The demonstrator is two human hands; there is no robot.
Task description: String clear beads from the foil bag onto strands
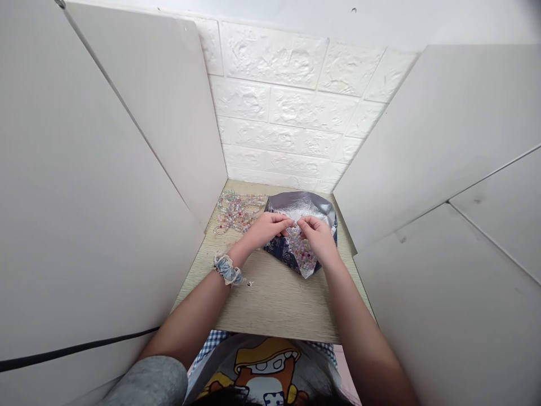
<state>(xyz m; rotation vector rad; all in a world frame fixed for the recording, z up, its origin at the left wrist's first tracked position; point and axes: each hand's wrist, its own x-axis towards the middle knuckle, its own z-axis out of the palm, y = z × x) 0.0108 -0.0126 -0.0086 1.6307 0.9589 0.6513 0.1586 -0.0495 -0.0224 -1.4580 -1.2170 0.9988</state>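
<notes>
My left hand (265, 230) and my right hand (316, 237) meet over the middle of an opened pouch, dark blue outside and silver foil inside (304, 210). Their fingertips nearly touch just above a heap of small multicoloured beads (301, 252) in the pouch; whether they pinch any beads is too small to tell. Further left, tangled strands of colourful beads (239, 212) lie on the light wood-grain tabletop (279, 301). A blue and white scrunchie (227, 269) circles my left wrist, and a few loose beads (250, 283) lie just beside it.
Tall white panels (143, 124) stand on both sides of the narrow tabletop, and a white embossed brick wall (274, 118) rises behind it. A dark cable (71, 351) crosses the left panel low down. The tabletop's near edge (279, 332) runs just in front of my body.
</notes>
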